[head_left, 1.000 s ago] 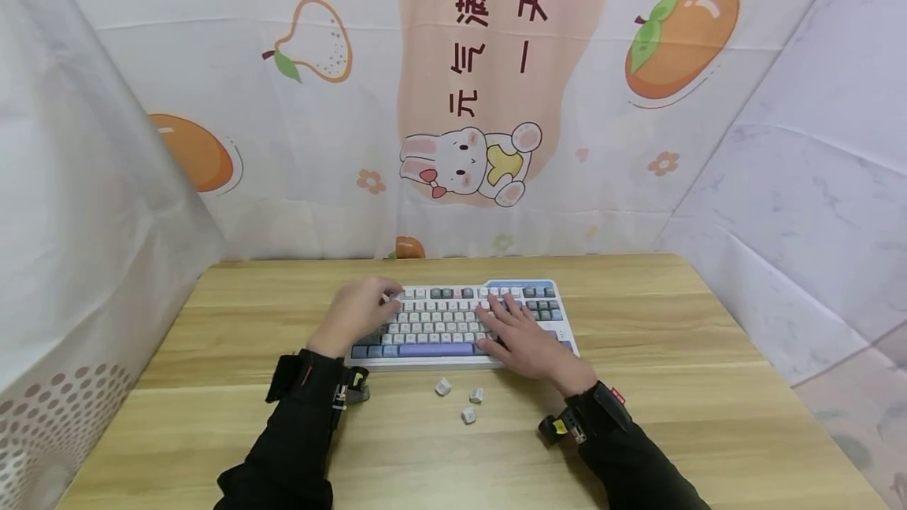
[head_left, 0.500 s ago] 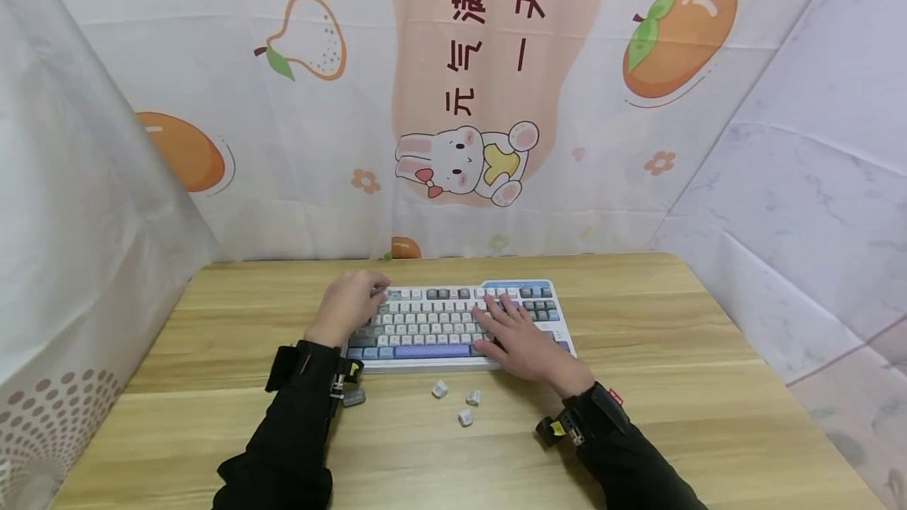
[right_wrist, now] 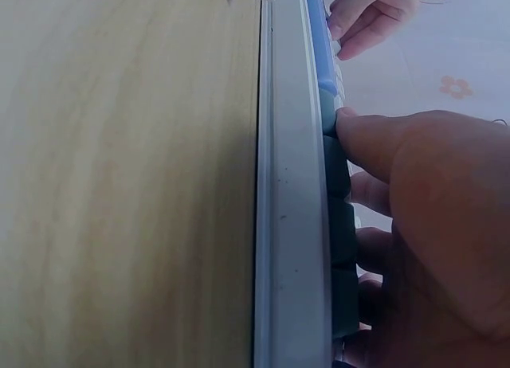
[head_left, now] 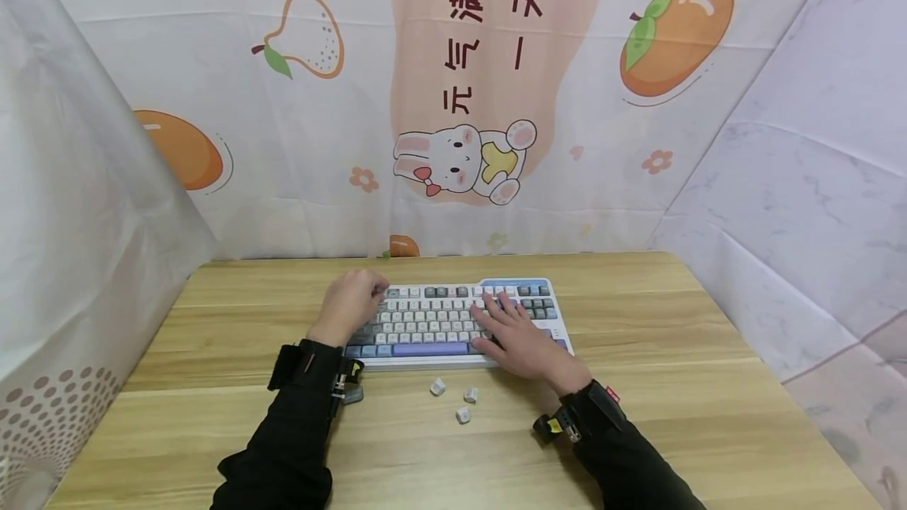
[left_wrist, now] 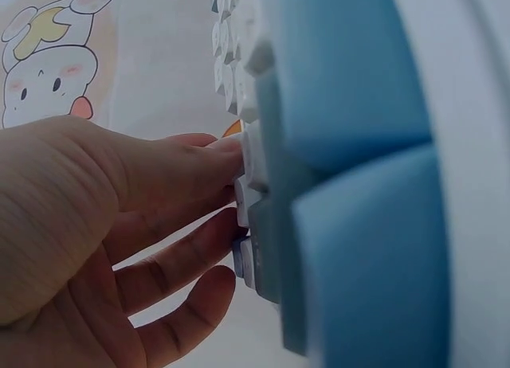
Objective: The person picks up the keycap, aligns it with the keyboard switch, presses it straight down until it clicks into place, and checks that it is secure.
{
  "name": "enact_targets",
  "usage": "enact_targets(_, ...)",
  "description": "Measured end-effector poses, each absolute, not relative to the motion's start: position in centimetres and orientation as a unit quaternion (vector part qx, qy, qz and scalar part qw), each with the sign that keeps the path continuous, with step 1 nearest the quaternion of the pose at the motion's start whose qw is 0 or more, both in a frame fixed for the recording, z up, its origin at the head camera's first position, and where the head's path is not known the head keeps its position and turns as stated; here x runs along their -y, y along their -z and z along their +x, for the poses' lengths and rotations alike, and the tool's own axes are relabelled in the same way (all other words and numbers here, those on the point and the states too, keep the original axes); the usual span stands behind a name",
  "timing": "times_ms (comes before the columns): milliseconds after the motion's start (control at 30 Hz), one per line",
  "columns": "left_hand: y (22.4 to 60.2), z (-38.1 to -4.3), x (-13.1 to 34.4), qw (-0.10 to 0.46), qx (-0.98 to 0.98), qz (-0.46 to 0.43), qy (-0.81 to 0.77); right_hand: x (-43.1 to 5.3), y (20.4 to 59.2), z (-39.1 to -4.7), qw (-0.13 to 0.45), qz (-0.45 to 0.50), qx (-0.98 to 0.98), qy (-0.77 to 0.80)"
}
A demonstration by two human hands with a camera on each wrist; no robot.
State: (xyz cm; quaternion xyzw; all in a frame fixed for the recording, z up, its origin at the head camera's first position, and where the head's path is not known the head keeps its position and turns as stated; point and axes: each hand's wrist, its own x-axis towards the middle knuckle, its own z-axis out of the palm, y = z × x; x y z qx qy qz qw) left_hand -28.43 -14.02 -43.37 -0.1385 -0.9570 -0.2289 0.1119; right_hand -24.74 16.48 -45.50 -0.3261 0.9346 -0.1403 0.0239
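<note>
The left hand [head_left: 349,307] hides the far left corner of the keyboard [head_left: 425,327]; whether its fingertips [left_wrist: 225,154] pinch anything is unclear. The right hand [head_left: 523,343] covers several keys. A wrist mount [head_left: 351,371] hides part of a grey keycap [head_left: 353,395], legends on the three loose keycaps [head_left: 438,387] are too small to read, the bottom edge cuts both sleeves [head_left: 278,447], and the left wrist view blurs its blue keys [left_wrist: 374,256]

Black covered my sleeves [head_left: 283,447]; the keyboard [head_left: 425,327] showed white, grey and violet near the far edge of the wood-grained surface [head_left: 397,463]!
</note>
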Motion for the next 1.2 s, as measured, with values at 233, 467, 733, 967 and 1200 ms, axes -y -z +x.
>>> enact_targets(233, 43.3, -28.3, 13.9, 0.107, 0.959, -0.129, 0.228, -16.5, 45.4, -24.8, 0.029, -0.326, -0.935, 0.138)
enact_targets(467, 43.2, -28.2, 13.9, 0.116, 0.957, -0.127, 0.233, -16.4, 45.4, -24.7, 0.026, -0.329, -0.934, 0.139)
enact_targets(733, 43.2, -28.2, 13.9, 0.117, 0.959, -0.129, 0.222, -16.4, 45.4, -24.8, 0.03, -0.325, -0.935, 0.14)
enact_targets(967, 42.7, -27.9, 13.8, 0.076, 0.97, -0.133, 0.189, -16.3, 45.4, -24.8, 0.031, -0.326, -0.935, 0.138)
enact_targets(1200, 42.1, -27.4, 13.8, 0.048, 0.969, -0.202, 0.131, -16.2, 45.4, -24.7, 0.032, -0.324, -0.936, 0.136)
